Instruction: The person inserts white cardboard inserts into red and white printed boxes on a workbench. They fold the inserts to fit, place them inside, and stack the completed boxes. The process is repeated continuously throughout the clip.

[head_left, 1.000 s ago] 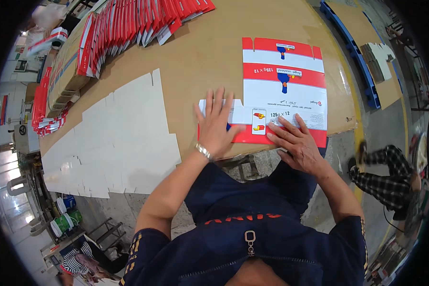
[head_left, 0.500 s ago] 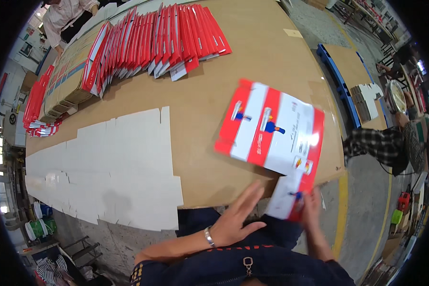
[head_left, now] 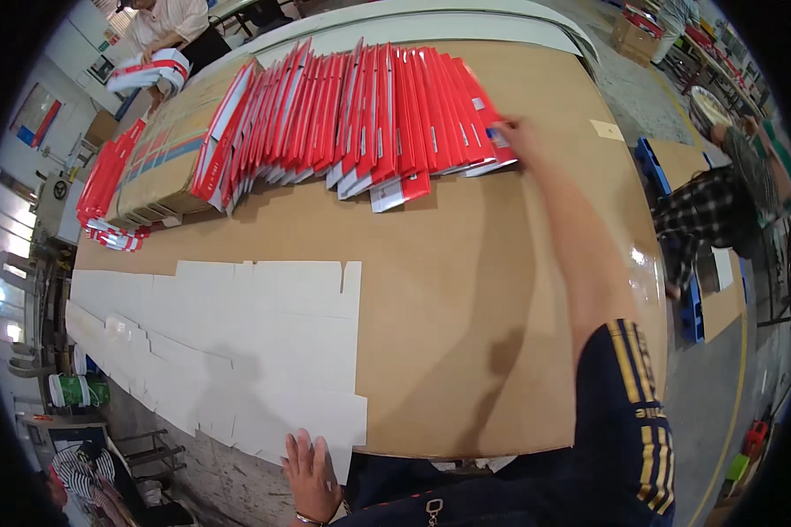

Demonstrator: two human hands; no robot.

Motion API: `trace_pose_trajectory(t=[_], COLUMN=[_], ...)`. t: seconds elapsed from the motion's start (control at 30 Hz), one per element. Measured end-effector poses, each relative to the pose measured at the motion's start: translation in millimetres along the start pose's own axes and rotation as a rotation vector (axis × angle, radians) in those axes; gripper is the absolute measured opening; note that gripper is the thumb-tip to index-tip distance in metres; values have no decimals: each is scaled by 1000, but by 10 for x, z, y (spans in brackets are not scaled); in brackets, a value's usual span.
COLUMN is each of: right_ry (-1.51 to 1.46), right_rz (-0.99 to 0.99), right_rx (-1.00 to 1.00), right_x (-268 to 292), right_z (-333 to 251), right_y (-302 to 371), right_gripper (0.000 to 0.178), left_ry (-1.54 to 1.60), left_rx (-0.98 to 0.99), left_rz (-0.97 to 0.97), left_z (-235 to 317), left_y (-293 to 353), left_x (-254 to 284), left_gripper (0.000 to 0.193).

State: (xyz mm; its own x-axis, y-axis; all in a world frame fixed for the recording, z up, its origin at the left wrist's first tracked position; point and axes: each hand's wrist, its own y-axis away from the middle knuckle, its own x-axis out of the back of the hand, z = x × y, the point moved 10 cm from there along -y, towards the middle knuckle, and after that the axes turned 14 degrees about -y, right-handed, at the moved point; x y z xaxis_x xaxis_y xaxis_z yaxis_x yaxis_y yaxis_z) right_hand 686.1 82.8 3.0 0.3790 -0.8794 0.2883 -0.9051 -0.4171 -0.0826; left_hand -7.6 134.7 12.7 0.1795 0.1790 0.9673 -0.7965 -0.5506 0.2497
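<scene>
Fingers of my right hand pinch the end folded red carton in the row; my left hand lies spread on the white sheets nearer me.

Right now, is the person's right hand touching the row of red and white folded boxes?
Touching. In the head view, the right hand reaches across the table, and its fingers lie on the end box of the row of red and white folded boxes, with no gap showing.

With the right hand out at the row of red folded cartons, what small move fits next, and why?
Probably let go and draw the right hand back: it rests at the end carton of the red row, while the left hand already touches the flat white blanks at the near edge.
</scene>
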Motion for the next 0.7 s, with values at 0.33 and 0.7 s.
trace_pose_trajectory(t=[0.33, 0.7], right_ry=[-127, 194], right_rz=[-885, -283], right_rx=[697, 511], right_x=[-1109, 618], right_z=[-1893, -1312], right_y=[3797, 5112], right_gripper=[69, 23], left_ry=[85, -161], left_rx=[-180, -415], left_rz=[419, 169], left_z=[389, 684], left_y=[9, 106], left_x=[1055, 574], left_gripper=[54, 88])
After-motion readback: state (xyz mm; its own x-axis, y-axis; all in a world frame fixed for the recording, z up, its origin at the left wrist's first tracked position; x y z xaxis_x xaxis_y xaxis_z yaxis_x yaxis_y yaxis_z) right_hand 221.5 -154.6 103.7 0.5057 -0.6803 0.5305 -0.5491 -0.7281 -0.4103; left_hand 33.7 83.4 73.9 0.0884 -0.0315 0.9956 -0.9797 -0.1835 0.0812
